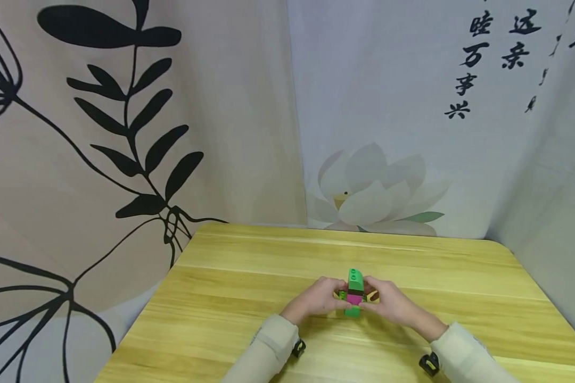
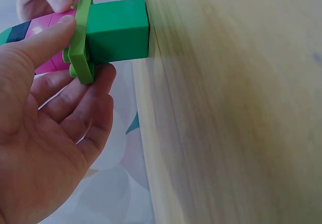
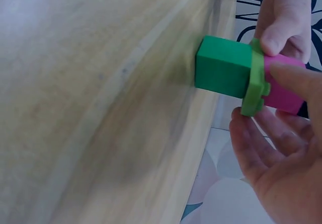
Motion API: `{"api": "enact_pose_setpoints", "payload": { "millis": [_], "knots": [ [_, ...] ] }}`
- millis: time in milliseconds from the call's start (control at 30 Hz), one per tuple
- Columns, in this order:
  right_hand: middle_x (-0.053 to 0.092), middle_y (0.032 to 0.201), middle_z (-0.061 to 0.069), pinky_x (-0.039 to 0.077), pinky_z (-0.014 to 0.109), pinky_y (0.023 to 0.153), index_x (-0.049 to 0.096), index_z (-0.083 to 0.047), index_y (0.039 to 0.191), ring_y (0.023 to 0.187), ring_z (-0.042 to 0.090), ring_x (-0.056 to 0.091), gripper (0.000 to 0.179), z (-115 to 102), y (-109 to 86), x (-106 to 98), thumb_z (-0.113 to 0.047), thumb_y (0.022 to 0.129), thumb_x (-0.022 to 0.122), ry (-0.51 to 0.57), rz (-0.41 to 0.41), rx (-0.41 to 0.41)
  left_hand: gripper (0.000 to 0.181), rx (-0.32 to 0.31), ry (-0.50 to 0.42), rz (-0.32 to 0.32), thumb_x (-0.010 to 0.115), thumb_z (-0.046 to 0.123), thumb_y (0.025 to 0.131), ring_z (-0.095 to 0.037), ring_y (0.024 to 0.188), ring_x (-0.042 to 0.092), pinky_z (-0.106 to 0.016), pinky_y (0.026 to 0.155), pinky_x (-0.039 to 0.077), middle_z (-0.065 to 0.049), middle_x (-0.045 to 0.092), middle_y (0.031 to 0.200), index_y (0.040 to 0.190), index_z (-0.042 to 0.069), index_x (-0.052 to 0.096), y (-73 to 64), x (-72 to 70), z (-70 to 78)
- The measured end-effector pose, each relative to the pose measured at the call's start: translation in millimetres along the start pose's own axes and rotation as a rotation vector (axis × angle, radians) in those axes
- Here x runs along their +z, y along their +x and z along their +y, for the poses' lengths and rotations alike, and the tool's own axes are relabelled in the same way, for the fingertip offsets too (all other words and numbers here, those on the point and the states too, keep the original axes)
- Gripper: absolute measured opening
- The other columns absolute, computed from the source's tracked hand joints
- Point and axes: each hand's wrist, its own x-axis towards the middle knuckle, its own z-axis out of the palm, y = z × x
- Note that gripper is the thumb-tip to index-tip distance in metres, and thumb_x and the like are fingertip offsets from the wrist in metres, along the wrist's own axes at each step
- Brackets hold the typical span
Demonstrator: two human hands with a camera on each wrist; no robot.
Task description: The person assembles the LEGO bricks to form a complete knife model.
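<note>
A stack of toy building blocks stands upright between my two hands near the table's middle. It has a green base block [image 2: 118, 31], a lime green plate [image 3: 255, 78] with studs, pink blocks [image 3: 287, 95], a dark layer, and a rounded green block [image 1: 355, 280] on top. My left hand [image 1: 322, 296] pinches the stack from the left, its thumb on the pink part and fingertips at the plate. From the right, my right hand [image 1: 392, 302] grips the same section, thumb also over the pink. The base block's underside is right at the tabletop.
The wooden table [image 1: 239, 266] extends around both hands. Behind it hangs a pale curtain [image 1: 249, 133] printed with dark leaves, a lotus and writing. Dark wrist-strap parts [image 1: 430, 364] show at the sleeves.
</note>
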Motion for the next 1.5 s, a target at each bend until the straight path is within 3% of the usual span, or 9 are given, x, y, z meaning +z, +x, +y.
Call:
{"api": "enact_pose_setpoints", "payload": {
  "millis": [267, 533, 733, 867, 1100, 1333, 1500],
  "knots": [
    [0.066, 0.102, 0.007, 0.053, 0.029, 0.073, 0.056, -0.006, 0.117, 0.09, 0.017, 0.062, 0.037, 8, -1.2, 4, -0.02, 0.086, 0.071, 0.022, -0.015, 0.006, 0.025, -0.011, -0.007, 0.003, 0.069, 0.029, 0.087, -0.001, 0.089, 0.058, -0.021, 0.079, 0.047, 0.009, 0.067, 0.1, 0.106, 0.015, 0.065, 0.6, 1.2, 1.3],
    [0.067, 0.102, 0.006, 0.052, 0.03, 0.076, 0.055, -0.002, 0.12, 0.091, 0.019, 0.063, 0.04, 9, 4.4, 2, -0.022, 0.089, 0.068, 0.021, 0.017, 0.083, 0.032, -0.038, -0.005, 0.022, 0.063, 0.033, 0.091, -0.001, 0.083, 0.057, -0.021, 0.074, 0.047, 0.009, 0.065, 0.096, 0.115, 0.013, 0.061, 7.1, 0.7, -0.3],
    [0.067, 0.101, 0.01, 0.053, 0.038, 0.076, 0.052, 0.004, 0.124, 0.09, 0.022, 0.064, 0.045, 11, 8.6, 2, -0.021, 0.09, 0.067, 0.016, 0.033, 0.077, 0.045, -0.082, 0.009, 0.029, 0.066, 0.032, 0.089, -0.004, 0.093, 0.058, -0.022, 0.08, 0.047, 0.004, 0.065, 0.105, 0.127, 0.009, 0.056, 9.6, 1.0, 0.1],
    [0.068, 0.098, 0.008, 0.053, 0.036, 0.075, 0.049, 0.006, 0.127, 0.088, 0.019, 0.064, 0.053, 14, 11.8, 4, -0.023, 0.088, 0.069, 0.013, 0.045, 0.107, 0.048, -0.105, 0.05, 0.034, 0.069, 0.03, 0.087, -0.007, 0.099, 0.058, -0.023, 0.083, 0.047, 0.001, 0.065, 0.11, 0.128, 0.008, 0.054, 10.6, 1.2, 1.0],
    [0.066, 0.094, 0.007, 0.051, 0.027, 0.07, 0.049, 0.008, 0.126, 0.083, 0.018, 0.062, 0.056, 16, 18.4, 7, -0.02, 0.084, 0.073, 0.033, 0.034, 0.145, 0.05, -0.107, 0.067, 0.033, 0.07, 0.03, 0.087, -0.009, 0.104, 0.058, -0.023, 0.087, 0.046, -0.002, 0.064, 0.115, 0.128, 0.007, 0.052, 12.4, 1.8, -0.3],
    [0.064, 0.097, 0.006, 0.051, 0.031, 0.072, 0.049, 0.008, 0.126, 0.085, 0.018, 0.06, 0.059, 17, 24.0, 7, -0.022, 0.082, 0.075, 0.038, 0.028, 0.187, 0.047, -0.074, 0.091, 0.007, 0.069, 0.028, 0.088, -0.01, 0.108, 0.056, -0.025, 0.091, 0.044, 0.0, 0.062, 0.118, 0.128, 0.01, 0.052, 14.2, -1.0, -2.1],
    [0.062, 0.099, 0.006, 0.051, 0.033, 0.071, 0.044, 0.009, 0.132, 0.084, 0.016, 0.058, 0.067, 18, 26.3, 7, -0.025, 0.082, 0.075, 0.06, 0.0, 0.209, 0.045, -0.071, 0.079, -0.014, 0.07, 0.028, 0.087, -0.006, 0.102, 0.055, -0.024, 0.088, 0.044, 0.001, 0.062, 0.115, 0.125, 0.012, 0.052, 13.8, -2.6, -3.4]
  ]
}}
